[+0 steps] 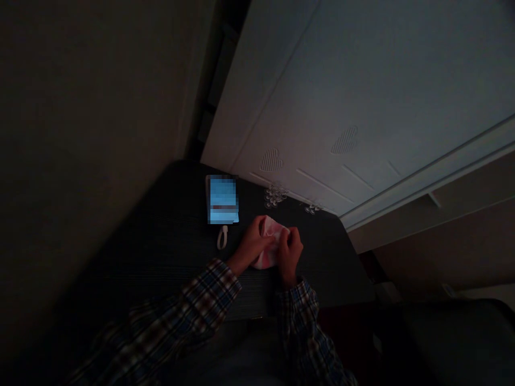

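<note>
Both hands grip a small pink and white piece of cloth (269,260) just over the dark tabletop. My left hand (252,242) is closed on its left side, the thumb lying across the front. On the right edge, the curled fingers of my right hand (290,249) pinch the cloth. Its exact kind is hard to make out in the dim light. To the left of my hands, a device with a lit, blurred screen (223,199) stands on the table, and a pale loop of strap or cable (222,237) lies in front of it.
The dark table (161,236) meets a wall at the left. Behind it stands a white panel (341,80) with carved hearts. Clusters of small clear ornaments (276,195) sit along the panel's foot. A dark seat-like shape (458,332) is at the lower right.
</note>
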A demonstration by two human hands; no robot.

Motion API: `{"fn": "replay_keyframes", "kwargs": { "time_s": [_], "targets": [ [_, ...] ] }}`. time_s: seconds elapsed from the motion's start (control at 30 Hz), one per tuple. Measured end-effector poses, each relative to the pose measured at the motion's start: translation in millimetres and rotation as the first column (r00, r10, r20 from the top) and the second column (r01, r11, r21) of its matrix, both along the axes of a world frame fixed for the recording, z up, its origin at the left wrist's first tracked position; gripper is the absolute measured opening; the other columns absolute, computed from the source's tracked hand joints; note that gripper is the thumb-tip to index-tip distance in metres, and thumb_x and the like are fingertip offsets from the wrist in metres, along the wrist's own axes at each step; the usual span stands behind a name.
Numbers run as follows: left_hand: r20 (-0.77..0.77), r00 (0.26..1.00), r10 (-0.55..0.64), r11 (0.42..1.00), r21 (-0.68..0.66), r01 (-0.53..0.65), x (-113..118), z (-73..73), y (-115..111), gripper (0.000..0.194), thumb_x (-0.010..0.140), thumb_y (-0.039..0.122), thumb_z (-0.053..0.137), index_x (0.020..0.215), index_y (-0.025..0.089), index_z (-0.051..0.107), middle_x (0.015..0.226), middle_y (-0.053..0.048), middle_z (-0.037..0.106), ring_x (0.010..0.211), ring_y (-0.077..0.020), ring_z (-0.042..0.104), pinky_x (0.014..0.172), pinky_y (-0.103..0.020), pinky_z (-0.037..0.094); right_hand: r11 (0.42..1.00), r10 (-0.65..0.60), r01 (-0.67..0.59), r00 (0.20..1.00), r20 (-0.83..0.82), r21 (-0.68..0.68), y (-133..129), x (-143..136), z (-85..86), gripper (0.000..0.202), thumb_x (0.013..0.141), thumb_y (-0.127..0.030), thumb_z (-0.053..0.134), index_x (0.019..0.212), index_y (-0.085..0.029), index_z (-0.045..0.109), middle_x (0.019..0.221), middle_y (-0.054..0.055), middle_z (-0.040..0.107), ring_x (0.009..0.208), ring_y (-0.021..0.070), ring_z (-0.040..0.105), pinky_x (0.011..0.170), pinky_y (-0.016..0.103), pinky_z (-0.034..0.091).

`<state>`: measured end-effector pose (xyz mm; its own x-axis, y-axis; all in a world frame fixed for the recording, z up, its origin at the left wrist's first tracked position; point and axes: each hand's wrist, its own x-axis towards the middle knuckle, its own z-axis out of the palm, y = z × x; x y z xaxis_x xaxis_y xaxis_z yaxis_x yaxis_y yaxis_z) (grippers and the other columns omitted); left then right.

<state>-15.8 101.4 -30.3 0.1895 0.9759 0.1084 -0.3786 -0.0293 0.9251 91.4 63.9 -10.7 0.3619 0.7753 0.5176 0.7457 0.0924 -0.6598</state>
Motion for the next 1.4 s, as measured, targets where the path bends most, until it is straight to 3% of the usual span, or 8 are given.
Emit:
{"fn": "replay_keyframes", "kwargs": {
  "time_s": [0.17,0.43,0.57,0.7,0.83,0.93,1.0,1.4],
  "targets": [
    [-0.054,0.996,0.065,0.995,0.078,-0.06,-1,2.1,0,0.043,0.062,0.012,0.063,0.104,0.017,0.052,0.109,-0.007,0.057,0.103,-0.0207,0.053,0.09,-0.034,0.042,0.989,-0.124,0.128,0.991,-0.054,0.079,-3,0,4.1,0.027,0.089,-0.038,0.038,0.071,-0.019,0.044,0.059,-0.005,0.044,0.054,0.0104,0.041,0.053,0.022,0.031],
    [-0.097,0.995,-0.008,0.994,0.104,0.018,1,-1.5,2,0.033,0.076,0.024,0.056,0.108,0.018,0.053,0.105,-0.009,0.062,0.093,-0.0205,0.061,0.08,-0.033,0.047,0.956,-0.2,0.227,0.968,-0.152,0.185,-3,3,5.4,0.026,0.089,-0.04,0.036,0.077,-0.019,0.046,0.068,-0.002,0.048,0.061,0.0116,0.044,0.057,0.023,0.035],
    [-0.211,0.972,0.1,0.983,0.17,-0.064,-2,4.1,-1,0.028,0.078,0.021,0.055,0.106,0.019,0.052,0.103,-0.008,0.064,0.095,-0.0192,0.061,0.08,-0.032,0.047,0.939,-0.198,0.283,0.91,-0.364,0.196,3,15,-2.3,0.027,0.086,-0.041,0.039,0.074,-0.018,0.046,0.068,-0.003,0.045,0.059,0.0099,0.042,0.055,0.022,0.036],
    [-0.293,0.95,0.106,0.969,0.244,-0.032,-4,10.6,-5,0.023,0.078,0.021,0.056,0.101,0.02,0.053,0.092,-0.004,0.067,0.087,-0.017,0.063,0.073,-0.027,0.049,0.929,-0.191,0.318,0.848,-0.494,0.187,7,23,-4.7,0.028,0.085,-0.042,0.039,0.072,-0.018,0.045,0.065,-0.005,0.042,0.056,0.0086,0.04,0.053,0.021,0.038],
    [-0.387,0.918,0.084,0.957,0.289,0.035,-6,15.1,-8,0.023,0.078,0.02,0.055,0.101,0.021,0.057,0.084,-0.002,0.067,0.078,-0.0156,0.063,0.069,-0.025,0.047,0.963,-0.07,0.161,0.924,-0.376,0.218,4,12,0.4,0.027,0.085,-0.04,0.04,0.075,-0.017,0.049,0.068,-0.004,0.047,0.061,0.0095,0.044,0.058,0.022,0.039],
    [-0.423,0.9,0.101,0.948,0.315,0.041,-7,16.3,-8,0.024,0.08,0.019,0.051,0.102,0.021,0.06,0.094,-0.003,0.067,0.085,-0.0163,0.062,0.076,-0.025,0.046,0.991,0.028,-0.001,0.978,-0.206,0.131,-1,1,3.4,0.024,0.086,-0.038,0.043,0.08,-0.017,0.053,0.069,-0.003,0.052,0.062,0.0101,0.047,0.059,0.022,0.038],
    [-0.426,0.897,0.117,0.946,0.323,0.03,-8,15.8,-8,0.026,0.082,0.019,0.049,0.106,0.02,0.06,0.101,-0.004,0.067,0.091,-0.0172,0.061,0.081,-0.026,0.045,0.994,0.061,-0.046,0.987,-0.149,0.097,-2,-2,4.1,0.022,0.086,-0.036,0.044,0.085,-0.017,0.054,0.072,-0.002,0.054,0.062,0.0103,0.049,0.059,0.022,0.037],
    [-0.454,0.879,0.15,0.965,0.262,-0.029,-5,12.8,-5,0.025,0.086,0.028,0.045,0.104,0.018,0.059,0.102,-0.007,0.066,0.092,-0.0185,0.061,0.08,-0.028,0.046,0.963,0.271,-0.265,0.928,-0.255,0.056,1,-1,-0.2,0.024,0.086,-0.032,0.045,0.103,-0.019,0.055,0.092,0.003,0.062,0.081,0.0148,0.057,0.071,0.027,0.044]
  ]
}}
